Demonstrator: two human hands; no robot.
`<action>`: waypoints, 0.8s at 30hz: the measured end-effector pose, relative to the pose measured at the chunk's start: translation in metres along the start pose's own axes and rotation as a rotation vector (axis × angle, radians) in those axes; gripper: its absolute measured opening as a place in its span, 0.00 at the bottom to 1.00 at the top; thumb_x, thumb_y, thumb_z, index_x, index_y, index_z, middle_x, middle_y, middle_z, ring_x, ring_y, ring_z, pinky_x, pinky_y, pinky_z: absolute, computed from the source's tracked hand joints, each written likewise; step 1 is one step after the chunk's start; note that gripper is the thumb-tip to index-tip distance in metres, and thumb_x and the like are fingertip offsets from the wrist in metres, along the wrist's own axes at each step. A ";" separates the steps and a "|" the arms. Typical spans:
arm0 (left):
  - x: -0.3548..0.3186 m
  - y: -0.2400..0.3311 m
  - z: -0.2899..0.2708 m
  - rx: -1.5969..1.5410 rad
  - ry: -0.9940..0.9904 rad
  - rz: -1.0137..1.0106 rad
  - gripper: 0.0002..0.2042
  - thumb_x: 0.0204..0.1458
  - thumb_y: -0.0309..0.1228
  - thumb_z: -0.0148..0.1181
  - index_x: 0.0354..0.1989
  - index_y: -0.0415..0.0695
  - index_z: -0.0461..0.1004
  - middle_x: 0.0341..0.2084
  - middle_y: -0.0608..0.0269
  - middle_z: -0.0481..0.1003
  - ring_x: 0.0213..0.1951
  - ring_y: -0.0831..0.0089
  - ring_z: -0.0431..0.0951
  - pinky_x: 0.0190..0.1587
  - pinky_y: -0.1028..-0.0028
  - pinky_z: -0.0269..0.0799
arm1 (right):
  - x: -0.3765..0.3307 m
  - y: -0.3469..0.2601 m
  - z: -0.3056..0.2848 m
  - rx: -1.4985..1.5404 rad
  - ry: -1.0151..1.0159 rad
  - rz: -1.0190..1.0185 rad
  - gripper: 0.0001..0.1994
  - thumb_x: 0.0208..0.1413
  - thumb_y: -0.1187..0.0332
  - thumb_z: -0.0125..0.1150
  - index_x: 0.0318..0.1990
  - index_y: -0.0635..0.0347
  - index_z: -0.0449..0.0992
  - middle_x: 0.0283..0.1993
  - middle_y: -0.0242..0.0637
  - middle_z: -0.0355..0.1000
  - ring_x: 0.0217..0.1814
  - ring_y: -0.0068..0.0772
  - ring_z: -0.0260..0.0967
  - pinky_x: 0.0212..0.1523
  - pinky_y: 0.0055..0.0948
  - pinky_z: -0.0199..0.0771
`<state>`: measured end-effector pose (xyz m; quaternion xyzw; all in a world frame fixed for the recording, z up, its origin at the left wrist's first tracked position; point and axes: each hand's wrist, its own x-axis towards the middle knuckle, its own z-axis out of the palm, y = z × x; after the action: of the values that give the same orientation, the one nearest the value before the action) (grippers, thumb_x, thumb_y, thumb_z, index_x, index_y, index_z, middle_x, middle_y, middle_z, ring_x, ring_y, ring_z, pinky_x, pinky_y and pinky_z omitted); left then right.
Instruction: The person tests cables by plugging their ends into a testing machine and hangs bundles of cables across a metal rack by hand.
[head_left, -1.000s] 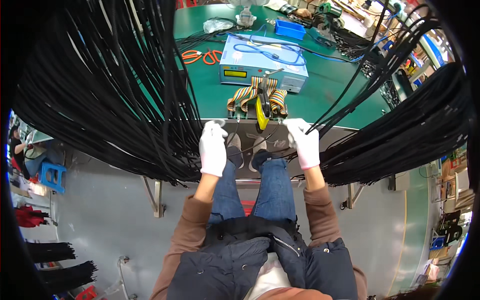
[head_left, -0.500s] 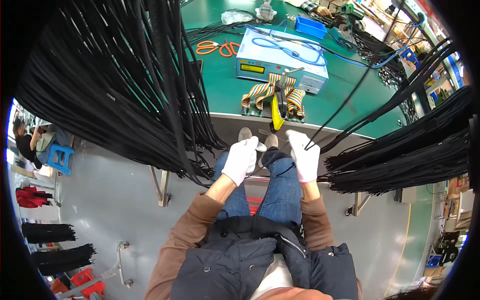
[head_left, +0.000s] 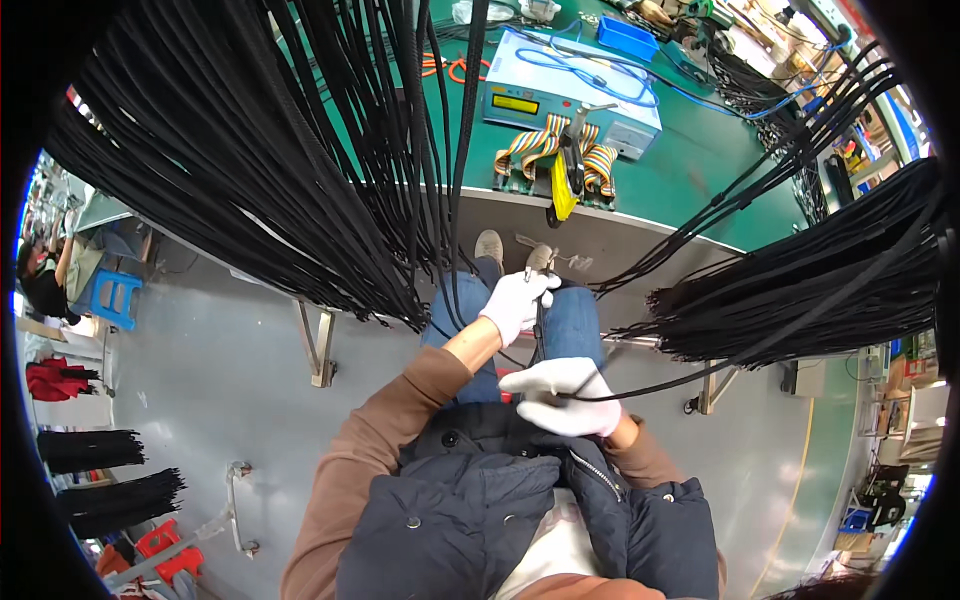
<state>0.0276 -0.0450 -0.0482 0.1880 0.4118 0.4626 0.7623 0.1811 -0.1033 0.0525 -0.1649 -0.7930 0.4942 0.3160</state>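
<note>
My left hand (head_left: 516, 302), in a white glove, is over my knees with its fingers closed on the end of a black cable; a small metallic tip shows at the fingertips. Closer to my body is my gloved right hand (head_left: 570, 397), fingers stretched toward the left and thumb a little apart. A black cable (head_left: 690, 378) comes down from the right and runs into this hand between thumb and fingers. Thick hanging bundles of black cables (head_left: 270, 190) are left of my left hand, and another bundle (head_left: 800, 310) hangs at the right.
Beyond my hands, the green table (head_left: 700, 190) carries a light-blue tester box (head_left: 570, 85), striped ribbon cables (head_left: 530, 150) with a yellow-and-black clamp (head_left: 565, 185), orange-handled scissors (head_left: 465, 70) and a blue tray (head_left: 627, 38). A blue stool (head_left: 115, 298) stands far left, near another person.
My right hand has come back toward my body and turned sideways, drawing a cable across from the right. My left hand has shifted slightly right. The view has also moved a little.
</note>
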 end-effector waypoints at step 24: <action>0.000 0.043 0.014 0.453 0.126 0.845 0.10 0.58 0.30 0.54 0.38 0.35 0.78 0.29 0.56 0.79 0.23 0.72 0.73 0.28 0.77 0.69 | 0.043 0.073 -0.036 -0.082 0.541 0.378 0.11 0.61 0.70 0.54 0.43 0.70 0.78 0.33 0.40 0.77 0.30 0.23 0.69 0.34 0.19 0.68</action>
<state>0.0147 -0.0222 -0.0108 0.4714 0.4352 0.6411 0.4211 0.1693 -0.0213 0.0130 -0.4467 -0.6550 0.4501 0.4110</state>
